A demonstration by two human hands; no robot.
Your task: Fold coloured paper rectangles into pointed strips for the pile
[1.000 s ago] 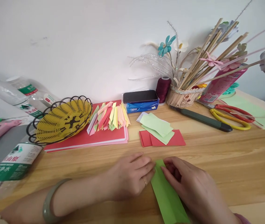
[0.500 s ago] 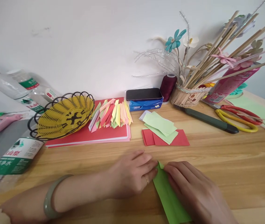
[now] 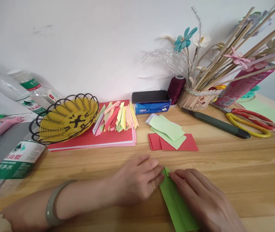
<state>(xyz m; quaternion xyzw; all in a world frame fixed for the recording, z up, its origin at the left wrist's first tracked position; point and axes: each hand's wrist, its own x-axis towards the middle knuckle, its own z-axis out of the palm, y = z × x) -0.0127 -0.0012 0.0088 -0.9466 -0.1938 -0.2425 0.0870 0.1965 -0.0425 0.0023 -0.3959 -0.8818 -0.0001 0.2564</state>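
Observation:
A strip of green paper (image 3: 176, 206) lies slanted on the wooden table, with a small fold at its top corner. My left hand (image 3: 138, 180), with a ring on one finger and a bangle at the wrist, has its fingertips closed against the paper's upper left edge. On the other side, my right hand (image 3: 201, 198) holds the folded corner between closed fingers and covers much of the right edge. Beyond my hands, light green paper pieces (image 3: 166, 127) lie on top of red paper pieces (image 3: 187, 142).
A yellow basket (image 3: 79, 111) and many folded paper strips (image 3: 118, 117) rest on red sheets (image 3: 98, 140). Bottles (image 3: 9, 85) and a pink glue gun (image 3: 5, 125) are left. A phone (image 3: 150, 96), thread spool (image 3: 176, 90), green-handled cutter (image 3: 221, 125) and scissors (image 3: 251, 120) lie behind.
The folded corner of the green paper now lies flatter, and my right fingertips have shifted slightly down and left on it. My left hand stays nearly still. The view has moved a little.

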